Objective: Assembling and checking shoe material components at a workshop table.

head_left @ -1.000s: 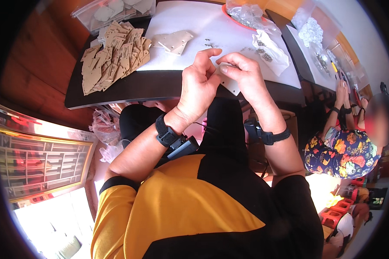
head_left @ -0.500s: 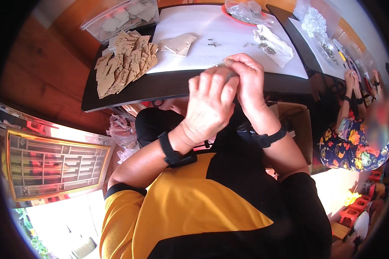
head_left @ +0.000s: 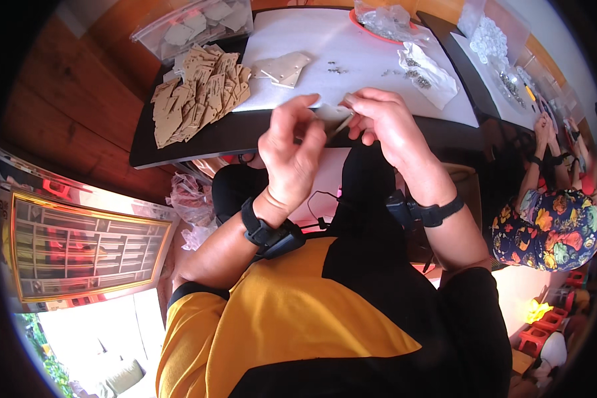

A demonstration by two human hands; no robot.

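Note:
Over the table's near edge my two hands are close together around a small pale flat plate (head_left: 336,118), blurred by motion. My left hand (head_left: 290,147) has its fingers curled and holds the plate's left side between them. On the plate's other side, my right hand (head_left: 390,127) has thumb and fingers bent in a pinch; whether they grip the plate or some tiny piece cannot be made out. Beyond the hands, a few similar pale plates (head_left: 286,69) lie on the white table covering. Tiny metal parts (head_left: 337,69) are scattered just right of them.
A heap of tan plates (head_left: 196,93) covers the table's left corner, before a clear plastic bin (head_left: 192,30). Farther right are a red tray with plastic bags (head_left: 386,26) and white paper with small metal parts (head_left: 423,74). Another person in a flowered garment (head_left: 544,225) works at right.
My hands have drawn apart. The left has turned and shifted left, uncovering the pale plate that it hid before. The right hand's fingers have spread a little.

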